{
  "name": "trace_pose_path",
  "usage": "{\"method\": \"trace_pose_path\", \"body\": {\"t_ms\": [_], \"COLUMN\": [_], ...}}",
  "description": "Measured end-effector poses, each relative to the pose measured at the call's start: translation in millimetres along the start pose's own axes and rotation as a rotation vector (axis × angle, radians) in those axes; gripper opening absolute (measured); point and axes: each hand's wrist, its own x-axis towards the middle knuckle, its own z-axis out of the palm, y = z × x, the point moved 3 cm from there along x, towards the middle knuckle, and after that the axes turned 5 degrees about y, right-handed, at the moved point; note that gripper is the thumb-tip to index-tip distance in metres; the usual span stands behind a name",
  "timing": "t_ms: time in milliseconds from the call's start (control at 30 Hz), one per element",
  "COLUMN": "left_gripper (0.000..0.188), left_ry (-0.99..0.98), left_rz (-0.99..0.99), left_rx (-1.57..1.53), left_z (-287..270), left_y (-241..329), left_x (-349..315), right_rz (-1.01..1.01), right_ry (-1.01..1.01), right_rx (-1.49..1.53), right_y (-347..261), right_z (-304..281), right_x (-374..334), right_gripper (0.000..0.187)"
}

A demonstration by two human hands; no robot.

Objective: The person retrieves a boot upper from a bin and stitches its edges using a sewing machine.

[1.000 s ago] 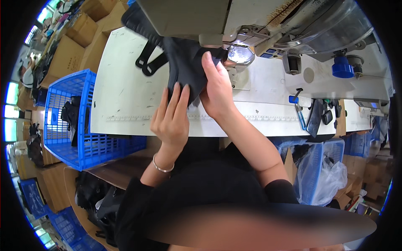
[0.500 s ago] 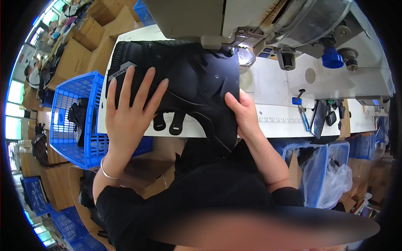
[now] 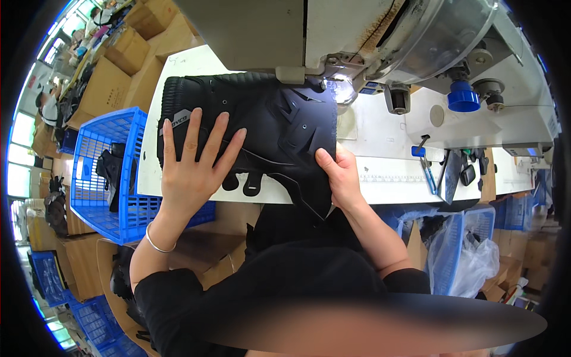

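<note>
From my remote seat I take the sewing machine [image 3: 357,35] as my landmark: the black panel [image 3: 262,125], a large flat piece of dark material with ribbed edging and cut-out shapes, lies on the white table [image 3: 380,172] directly in front of it, its far edge tucked under the machine's head. The left hand [image 3: 193,169] lies flat on the panel's left part, well to the left of the machine, fingers [image 3: 193,128] spread wide and straight, gripping nothing, only pressing down; I judge that this keeps the piece smooth and stops it sliding. The right hand [image 3: 342,178] sits in front of the machine's needle end, fingers curled and closed in a pinch on the panel's near right edge, which reads to me as the steering grip. Left of the machine, beside the table, a blue crate [image 3: 95,178] holds more dark pieces, near enough for the left arm. I cannot make out the needle itself, since the machine's housing covers it, nor the panel's far edge. The panel's lower tip hangs off the table against dark clothing, so its outline is lost there.
</note>
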Motion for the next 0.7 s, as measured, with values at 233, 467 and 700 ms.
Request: {"method": "trace_pose_path", "body": {"t_ms": [233, 467, 700], "left_gripper": [0.050, 0.057, 0.062], "left_ry": [-0.063, -0.045, -0.113], "left_rz": [-0.005, -0.007, 0.004], "left_rx": [-0.032, -0.066, -0.095], "left_z": [8, 12, 8], "left_y": [-4, -9, -20], "left_x": [4, 6, 20], "right_rz": [0.071, -0.272, -0.116], "right_ry": [0.078, 0.091, 0.102], "right_rx": [-0.369, -0.535, -0.488], "right_y": [7, 28, 23], "right_z": [-15, -22, -23], "right_x": [-18, -61, -60], "right_gripper": [0.025, 0.015, 0.012]}}
